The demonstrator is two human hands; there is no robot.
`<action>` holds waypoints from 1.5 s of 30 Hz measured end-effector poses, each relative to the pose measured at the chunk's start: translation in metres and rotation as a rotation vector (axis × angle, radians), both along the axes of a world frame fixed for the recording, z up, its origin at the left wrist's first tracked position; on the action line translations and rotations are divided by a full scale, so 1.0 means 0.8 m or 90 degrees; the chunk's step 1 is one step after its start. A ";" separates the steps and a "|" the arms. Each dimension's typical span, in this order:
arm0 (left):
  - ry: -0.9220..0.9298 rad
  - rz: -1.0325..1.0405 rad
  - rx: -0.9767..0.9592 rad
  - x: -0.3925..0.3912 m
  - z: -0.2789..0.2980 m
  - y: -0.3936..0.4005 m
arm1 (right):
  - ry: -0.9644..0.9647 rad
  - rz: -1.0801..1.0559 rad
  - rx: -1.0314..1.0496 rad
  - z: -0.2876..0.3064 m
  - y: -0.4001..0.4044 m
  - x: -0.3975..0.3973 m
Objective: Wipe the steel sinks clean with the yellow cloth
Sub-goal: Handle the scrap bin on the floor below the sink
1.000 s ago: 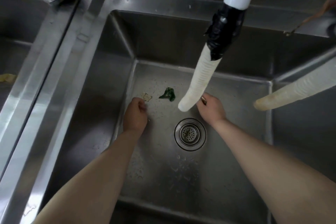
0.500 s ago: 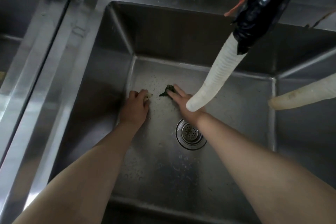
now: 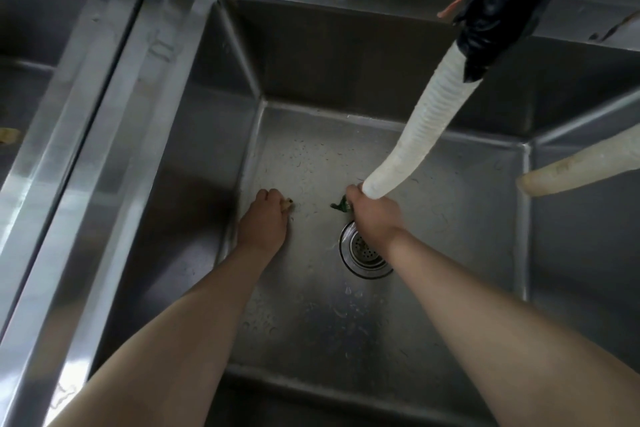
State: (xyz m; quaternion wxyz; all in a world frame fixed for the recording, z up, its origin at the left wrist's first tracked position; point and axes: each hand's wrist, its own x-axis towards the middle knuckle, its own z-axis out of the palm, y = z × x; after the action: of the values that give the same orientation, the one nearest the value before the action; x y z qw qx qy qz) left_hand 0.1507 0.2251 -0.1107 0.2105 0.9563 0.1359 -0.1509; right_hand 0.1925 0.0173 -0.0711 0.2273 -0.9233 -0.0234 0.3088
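Note:
Both my hands reach down to the floor of the middle steel sink [image 3: 311, 329]. My left hand [image 3: 265, 220] has its fingers curled round a small pale scrap [image 3: 287, 205] near the sink's left wall. My right hand [image 3: 372, 215] pinches a dark green leaf scrap [image 3: 341, 205] just above the round drain strainer [image 3: 363, 253]. No yellow cloth shows in this sink. A small yellowish thing [image 3: 8, 135] lies in the left sink at the frame's edge; what it is I cannot tell.
A white ribbed hose [image 3: 415, 135] wrapped in black tape hangs over the sink, its tip right at my right hand. A second hose end [image 3: 571, 173] pokes into the right sink. Steel dividers [image 3: 114, 135] separate the basins. Water drops dot the floor.
My right hand went from flat fingers on the green scrap to a curled pinch on it, drawing it toward the drain. My left hand closed on the pale scrap.

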 end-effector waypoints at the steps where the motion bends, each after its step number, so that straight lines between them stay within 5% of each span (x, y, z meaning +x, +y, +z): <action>1: -0.012 0.010 -0.013 -0.005 0.000 -0.003 | -0.020 0.029 -0.011 -0.002 -0.001 -0.001; 9: -0.073 0.024 -0.178 -0.027 0.023 -0.014 | -0.066 -0.014 0.044 -0.002 -0.025 -0.023; 18: -0.084 0.221 -0.295 -0.044 0.089 -0.059 | -0.046 -0.346 0.282 0.044 -0.057 -0.062; 29: -0.072 0.563 -0.799 -0.089 0.218 -0.188 | 0.122 -0.547 0.392 0.156 -0.107 -0.127; 34: -0.107 0.607 -0.964 -0.122 0.256 -0.247 | 0.181 -0.661 0.522 0.210 -0.137 -0.149; 45: -0.160 0.584 -0.962 -0.172 0.332 -0.375 | 0.311 -0.878 0.707 0.273 -0.189 -0.195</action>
State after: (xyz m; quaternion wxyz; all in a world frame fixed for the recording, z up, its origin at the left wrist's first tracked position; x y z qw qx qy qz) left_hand 0.0135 -0.0753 0.1549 0.8376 0.4231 0.3455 0.0048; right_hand 0.0364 -0.1338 0.1469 0.7708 -0.4000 0.4362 0.2357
